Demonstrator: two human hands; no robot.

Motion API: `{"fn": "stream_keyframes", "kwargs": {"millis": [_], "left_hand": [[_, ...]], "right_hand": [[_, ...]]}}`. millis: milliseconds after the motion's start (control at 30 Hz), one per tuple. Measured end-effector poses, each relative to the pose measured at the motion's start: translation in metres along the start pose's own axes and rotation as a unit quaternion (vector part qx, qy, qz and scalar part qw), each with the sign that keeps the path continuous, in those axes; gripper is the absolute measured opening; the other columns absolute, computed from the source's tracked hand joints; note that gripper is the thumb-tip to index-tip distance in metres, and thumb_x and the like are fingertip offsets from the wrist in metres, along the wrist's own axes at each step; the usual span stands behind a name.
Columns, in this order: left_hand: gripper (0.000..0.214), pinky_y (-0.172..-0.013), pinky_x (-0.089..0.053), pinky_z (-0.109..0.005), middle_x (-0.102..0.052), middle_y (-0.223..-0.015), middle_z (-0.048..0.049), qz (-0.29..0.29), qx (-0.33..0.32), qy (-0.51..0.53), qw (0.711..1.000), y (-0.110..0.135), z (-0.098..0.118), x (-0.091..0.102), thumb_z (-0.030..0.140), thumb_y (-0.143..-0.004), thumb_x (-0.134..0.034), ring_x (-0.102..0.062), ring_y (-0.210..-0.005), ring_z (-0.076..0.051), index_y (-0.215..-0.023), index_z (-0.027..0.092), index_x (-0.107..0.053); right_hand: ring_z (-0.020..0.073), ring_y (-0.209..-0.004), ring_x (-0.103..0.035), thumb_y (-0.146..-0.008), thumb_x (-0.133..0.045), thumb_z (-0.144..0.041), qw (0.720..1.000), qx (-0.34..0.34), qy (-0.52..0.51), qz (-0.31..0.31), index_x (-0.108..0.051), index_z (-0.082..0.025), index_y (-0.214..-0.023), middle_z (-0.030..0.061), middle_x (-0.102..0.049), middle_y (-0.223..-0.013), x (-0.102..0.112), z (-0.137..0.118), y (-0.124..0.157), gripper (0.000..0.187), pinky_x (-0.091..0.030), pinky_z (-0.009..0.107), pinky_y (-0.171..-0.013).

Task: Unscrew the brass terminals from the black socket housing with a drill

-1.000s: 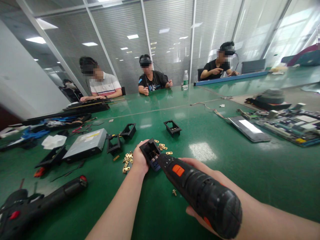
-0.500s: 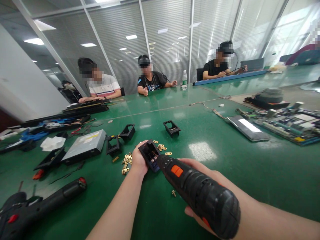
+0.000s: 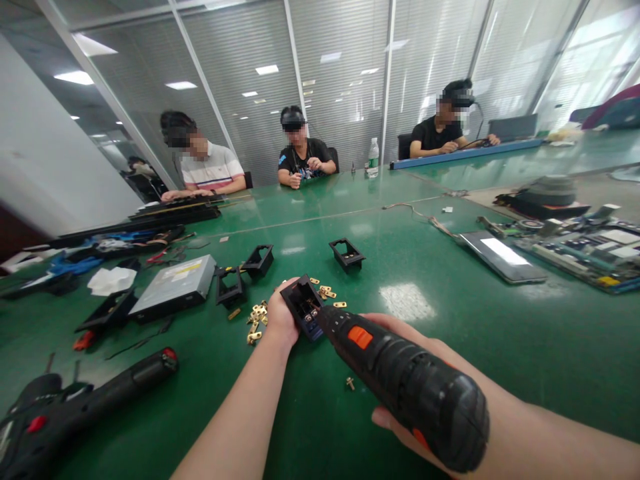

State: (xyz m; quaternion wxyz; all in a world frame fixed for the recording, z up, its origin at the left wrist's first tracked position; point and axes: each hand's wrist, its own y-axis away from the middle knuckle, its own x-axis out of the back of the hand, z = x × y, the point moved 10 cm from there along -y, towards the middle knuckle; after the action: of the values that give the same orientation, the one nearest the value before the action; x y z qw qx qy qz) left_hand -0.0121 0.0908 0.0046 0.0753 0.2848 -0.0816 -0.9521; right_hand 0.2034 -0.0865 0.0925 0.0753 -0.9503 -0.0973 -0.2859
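My left hand (image 3: 281,316) grips a black plastic socket housing (image 3: 299,299) by its left side, its open face tilted up; small metal parts show inside. Wrapped round a black and orange cordless screwdriver (image 3: 400,380) is my right hand (image 3: 400,333). The tool's nose points at the housing's right side; its tip is hidden. Brass plates (image 3: 257,319) lie in a pile left of the left hand, and more brass plates (image 3: 327,292) lie behind the housing. A small screw (image 3: 350,383) rests on the table below the screwdriver's nose.
Black plastic frames (image 3: 347,255) stand behind my hands. At left are a grey disc drive (image 3: 175,288) and a black power tool (image 3: 100,407). A phone-like slab (image 3: 503,257) and circuit boards (image 3: 585,247) lie at right on the green table (image 3: 500,333). Three people sit across, near a water bottle (image 3: 373,158).
My view has shifted slightly, moving the scene a little to the right. My hands keep the housing and screwdriver together. The middle person across has drawn one hand in toward the chest.
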Motion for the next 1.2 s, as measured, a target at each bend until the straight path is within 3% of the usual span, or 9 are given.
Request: {"fn": "stream_keyframes", "kwargs": {"millis": [67,167,333,567,700,900,1067,1200], "left_hand": [[0.009,-0.061,-0.058,-0.033,-0.067,-0.066,-0.0011,0.003,-0.004,0.0,1.0,-0.001,0.0,0.002,0.027,-0.078,-0.072,-0.067,-0.058,-0.021,-0.078,0.019,-0.067],[0.008,-0.06,-0.058,-0.034,-0.067,-0.066,-0.0019,0.011,0.003,0.002,1.0,-0.002,-0.001,0.002,0.027,-0.08,-0.068,-0.067,-0.058,-0.021,-0.079,0.019,-0.067],[0.013,-0.058,-0.057,-0.036,-0.067,-0.067,-0.0031,0.034,0.03,0.01,0.999,-0.001,-0.004,0.003,0.029,-0.084,-0.063,-0.066,-0.056,-0.022,-0.08,0.018,-0.068],[0.012,-0.059,-0.057,-0.036,-0.067,-0.067,-0.003,0.012,0.022,0.004,1.0,-0.003,-0.004,0.003,0.03,-0.083,-0.066,-0.067,-0.057,-0.023,-0.08,0.019,-0.068],[0.011,-0.06,-0.057,-0.036,-0.068,-0.068,-0.003,0.011,0.022,0.004,1.0,-0.004,-0.005,0.003,0.031,-0.081,-0.067,-0.067,-0.058,-0.023,-0.08,0.019,-0.068],[0.01,-0.06,-0.057,-0.034,-0.068,-0.067,-0.0026,0.028,0.03,0.003,0.999,-0.003,-0.005,0.004,0.029,-0.081,-0.066,-0.067,-0.058,-0.022,-0.08,0.019,-0.068],[0.014,-0.06,-0.057,-0.036,-0.068,-0.067,-0.0039,0.036,0.029,0.005,0.999,-0.001,-0.004,0.003,0.03,-0.084,-0.064,-0.067,-0.058,-0.023,-0.081,0.018,-0.069],[0.013,-0.059,-0.058,-0.037,-0.068,-0.067,-0.0035,0.033,0.033,0.0,0.999,0.001,-0.004,0.002,0.031,-0.083,-0.064,-0.067,-0.058,-0.023,-0.082,0.019,-0.069]], "right_hand": [[0.0393,-0.143,-0.068,-0.092,-0.075,-0.032,1.0,0.0,-0.002,0.007,-0.047,-0.032,-0.165,0.0118,-0.081,-0.135,0.0,0.002,0.003,0.079,-0.041,0.06,-0.132],[0.0396,-0.14,-0.07,-0.092,-0.077,-0.031,1.0,-0.006,-0.006,0.005,-0.048,-0.033,-0.164,0.0105,-0.082,-0.13,0.0,0.005,0.003,0.078,-0.045,0.061,-0.129],[0.0404,-0.138,-0.071,-0.091,-0.079,-0.033,0.999,0.034,0.008,-0.009,-0.045,-0.035,-0.167,0.0122,-0.078,-0.14,-0.001,0.005,0.0,0.083,-0.049,0.063,-0.126],[0.0417,-0.127,-0.077,-0.08,-0.086,-0.031,0.999,0.041,0.012,0.011,-0.051,-0.034,-0.164,0.0135,-0.074,-0.146,-0.001,0.014,-0.001,0.091,-0.063,0.06,-0.11],[0.0402,-0.132,-0.075,-0.08,-0.086,-0.029,0.999,0.047,0.004,0.009,-0.049,-0.035,-0.165,0.0121,-0.072,-0.15,-0.001,0.011,0.0,0.093,-0.06,0.059,-0.116],[0.0338,-0.108,-0.084,-0.086,-0.081,-0.028,0.999,0.02,-0.048,-0.004,-0.048,-0.038,-0.165,0.0074,-0.083,-0.126,-0.007,0.014,-0.001,0.087,-0.071,0.049,-0.097],[0.0369,-0.131,-0.076,-0.084,-0.083,-0.031,0.998,0.011,-0.069,-0.002,-0.048,-0.035,-0.166,0.0111,-0.071,-0.153,-0.009,0.019,-0.002,0.089,-0.062,0.055,-0.114],[0.0345,-0.115,-0.082,-0.079,-0.085,-0.026,0.997,0.0,-0.074,-0.031,-0.052,-0.032,-0.162,0.009,-0.081,-0.133,-0.013,0.018,-0.008,0.09,-0.068,0.051,-0.102]]}}
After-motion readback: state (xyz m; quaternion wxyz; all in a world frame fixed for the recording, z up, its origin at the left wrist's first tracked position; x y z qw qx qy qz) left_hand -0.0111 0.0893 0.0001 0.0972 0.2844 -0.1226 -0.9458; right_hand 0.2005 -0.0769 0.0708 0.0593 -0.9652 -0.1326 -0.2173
